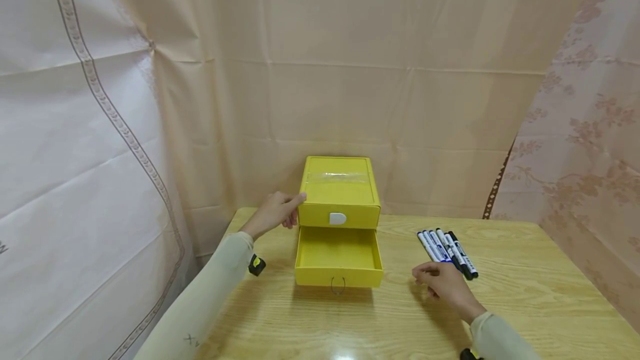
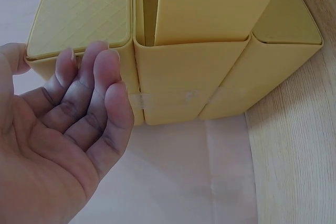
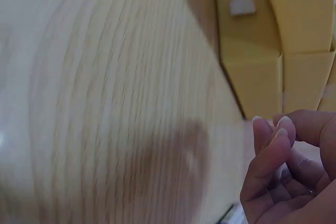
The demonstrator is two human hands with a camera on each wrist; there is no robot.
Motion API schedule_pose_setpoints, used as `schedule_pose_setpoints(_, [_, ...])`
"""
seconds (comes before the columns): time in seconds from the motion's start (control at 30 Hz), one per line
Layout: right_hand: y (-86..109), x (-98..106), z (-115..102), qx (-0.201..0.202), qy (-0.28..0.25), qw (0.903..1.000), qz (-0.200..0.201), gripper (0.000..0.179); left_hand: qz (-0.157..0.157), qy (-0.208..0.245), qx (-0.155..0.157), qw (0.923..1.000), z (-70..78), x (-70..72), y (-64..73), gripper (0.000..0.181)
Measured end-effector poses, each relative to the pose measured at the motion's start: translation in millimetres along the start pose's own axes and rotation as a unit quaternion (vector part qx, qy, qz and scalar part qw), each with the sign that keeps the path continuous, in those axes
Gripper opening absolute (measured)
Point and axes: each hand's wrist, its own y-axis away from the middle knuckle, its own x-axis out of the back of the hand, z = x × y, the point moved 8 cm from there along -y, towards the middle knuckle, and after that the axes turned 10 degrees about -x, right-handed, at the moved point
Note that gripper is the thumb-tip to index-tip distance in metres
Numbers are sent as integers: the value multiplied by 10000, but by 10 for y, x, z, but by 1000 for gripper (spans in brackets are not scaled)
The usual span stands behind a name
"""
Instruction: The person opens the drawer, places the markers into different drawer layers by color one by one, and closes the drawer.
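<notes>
A yellow stacked drawer box stands at the table's far edge, clear tape across its top. Its top drawer front is flush, with a white tab. The drawer below it is pulled out and has a wire ring on its front. My left hand rests at the box's upper left front corner, thumb on the top edge; its fingers lie loosely bent by the side. My right hand hovers just before a row of markers. Its thumb meets loosely curled fingertips, nothing visible between them.
The wooden table reaches out to both sides of the box. Patterned cloth hangs close behind it, with more cloth at left and right. Small black devices sit at both wrists. The markers, several with white barrels, lie side by side at the right.
</notes>
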Motion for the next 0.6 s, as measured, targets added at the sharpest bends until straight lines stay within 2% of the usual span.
schedule_pose_setpoints(0.1, [-56, 106, 49, 16, 400, 9985, 368, 18, -4, -12, -7, 10000, -1, -2, -1, 61])
schedule_pose_setpoints(0.17, [-86, 168, 48, 218, 835, 9944, 609, 17, -6, -53, -10, 10000, -4, 1, 0, 61])
schedule_pose_setpoints(0.27, [-94, 252, 8, 719, 1636, 9777, 1103, 13, -7, -81, -6, 10000, -7, 3, 1, 61])
schedule_pose_setpoints(0.37, [-75, 308, -44, 1207, 2367, 9505, 1612, 11, -8, -97, -13, 10000, -5, 4, 1, 61])
schedule_pose_setpoints(0.4, [-75, 322, -43, 1241, 2490, 9452, 1710, 12, -4, -99, -14, 10000, -3, 5, 1, 62])
schedule_pose_setpoints(0.47, [-86, 344, -38, 1297, 2678, 9372, 1818, 12, 2, -97, -3, 10000, -1, 7, 1, 62])
schedule_pose_setpoints(0.6, [-129, 381, 11, 1193, 2812, 9346, 1823, 11, -8, -143, 21, 9999, -7, 10, -2, 63])
